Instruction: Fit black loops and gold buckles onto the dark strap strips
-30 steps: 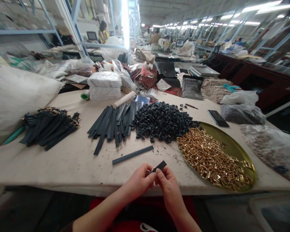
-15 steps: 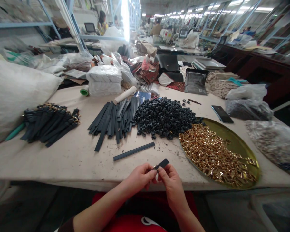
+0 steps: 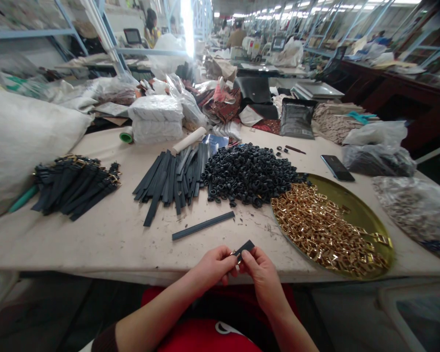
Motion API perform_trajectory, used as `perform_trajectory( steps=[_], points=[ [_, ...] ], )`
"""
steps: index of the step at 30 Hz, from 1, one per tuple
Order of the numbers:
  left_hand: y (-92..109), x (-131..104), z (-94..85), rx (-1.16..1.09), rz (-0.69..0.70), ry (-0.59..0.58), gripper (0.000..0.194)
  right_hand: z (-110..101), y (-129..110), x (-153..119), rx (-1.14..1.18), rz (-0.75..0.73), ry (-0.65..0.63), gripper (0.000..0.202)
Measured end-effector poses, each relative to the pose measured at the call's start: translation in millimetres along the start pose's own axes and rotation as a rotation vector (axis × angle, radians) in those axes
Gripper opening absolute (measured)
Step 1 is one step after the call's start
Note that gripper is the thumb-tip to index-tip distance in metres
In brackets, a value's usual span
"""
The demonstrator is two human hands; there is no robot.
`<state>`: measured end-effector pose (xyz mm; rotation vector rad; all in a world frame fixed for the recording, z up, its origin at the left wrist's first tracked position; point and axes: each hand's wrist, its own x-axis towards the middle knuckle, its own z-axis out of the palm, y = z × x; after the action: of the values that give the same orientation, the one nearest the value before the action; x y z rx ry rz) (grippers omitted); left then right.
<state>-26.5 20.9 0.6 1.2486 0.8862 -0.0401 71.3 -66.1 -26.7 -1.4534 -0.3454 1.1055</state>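
Near the table's front edge, my left hand (image 3: 220,264) pinches a small gold buckle (image 3: 238,259) at the end of a dark strap (image 3: 246,248). My right hand (image 3: 258,264) grips the same strap, its thumb on top, close beside my left fingers. A single dark strip (image 3: 203,226) lies flat just beyond my hands. Behind it are a pile of loose dark strips (image 3: 165,178) and a heap of small dark loops (image 3: 249,173). Gold buckles (image 3: 326,225) cover much of a round brass-coloured tray (image 3: 381,225) at the right.
Straps with buckles (image 3: 77,183) are piled at the left beside a big white sack (image 3: 25,142). A phone (image 3: 337,167) and plastic bags (image 3: 377,151) lie at the right. Wrapped packs (image 3: 156,117) and scraps line the table's back. A person (image 3: 237,36) sits far off.
My right thumb has shifted slightly along the strap, and the buckle's angle between my fingers differs a little. The whole view has moved slightly.
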Motion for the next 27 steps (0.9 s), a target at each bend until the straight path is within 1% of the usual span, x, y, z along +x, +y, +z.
perform_trajectory(
  steps=[5, 7, 8, 10, 12, 13, 14, 15, 17, 18, 19, 21, 22, 24, 25, 26, 27],
  points=[
    [2.9, -1.7, -1.9, -0.067, -0.049, -0.046, 0.023, -1.3, -2.7, -2.0, 0.01, 0.012, -0.035, 0.027],
    [0.9, -0.7, -2.4, -0.094, -0.052, -0.06, 0.022, -2.0, -3.7, -3.5, -0.051, -0.008, -0.039, 0.028],
    [-0.7, -0.3, -2.3, -0.098, -0.045, -0.062, 0.021, -2.6, -4.2, -4.6, -0.124, -0.051, -0.02, 0.027],
    [-4.4, -0.3, -1.5, -0.064, -0.021, -0.045, 0.02, -4.5, -4.7, -6.7, -0.336, -0.21, 0.041, 0.023],
    [-7.5, -2.3, -0.1, 0.033, 0.029, 0.007, 0.019, -7.6, -4.7, -7.9, -0.52, -0.36, 0.083, 0.018],
    [-8.3, -4.1, 0.5, 0.098, 0.064, 0.038, 0.019, -9.2, -4.7, -7.9, -0.557, -0.382, 0.083, 0.016],
    [-8.5, -6.0, 0.7, 0.159, 0.097, 0.056, 0.019, -10.8, -4.9, -7.4, -0.544, -0.355, 0.058, 0.017],
    [-8.1, -7.9, 0.5, 0.208, 0.126, 0.061, 0.02, -12.1, -5.3, -6.7, -0.488, -0.29, 0.012, 0.018],
    [-6.1, -9.7, -1.6, 0.259, 0.177, 0.043, 0.023, -13.4, -7.5, -5.0, -0.333, -0.159, -0.088, 0.023],
    [-4.7, -9.1, -3.3, 0.263, 0.193, 0.03, 0.024, -13.5, -9.2, -4.2, -0.279, -0.132, -0.126, 0.024],
    [-3.2, -7.5, -5.3, 0.258, 0.2, 0.02, 0.025, -13.4, -11.4, -3.3, -0.253, -0.136, -0.148, 0.025],
    [-0.1, -1.9, -9.4, 0.222, 0.203, 0.031, 0.028, -13.6, -17.4, -0.5, -0.278, -0.198, -0.162, 0.025],
    [1.6, 1.3, -11.2, 0.184, 0.204, 0.034, 0.027, -14.6, -21.3, 2.2, -0.305, -0.222, -0.192, 0.026],
    [5.2, 6.9, -13.6, 0.091, 0.233, 0.026, 0.024, -19.6, -31.1, 13.2, -0.35, -0.227, -0.297, 0.031],
    [7.0, 8.9, -14.2, 0.061, 0.264, 0.02, 0.027, -23.5, -36.6, 22.2, -0.383, -0.228, -0.322, 0.036],
    [8.6, 10.5, -14.5, 0.051, 0.295, 0.013, 0.031, -28.0, -42.2, 33.6, -0.446, -0.252, -0.291, 0.039],
    [9.6, 11.8, -14.4, 0.056, 0.314, 0.004, 0.033, -32.7, -47.7, 47.2, -0.523, -0.293, -0.212, 0.04]
  ],
)
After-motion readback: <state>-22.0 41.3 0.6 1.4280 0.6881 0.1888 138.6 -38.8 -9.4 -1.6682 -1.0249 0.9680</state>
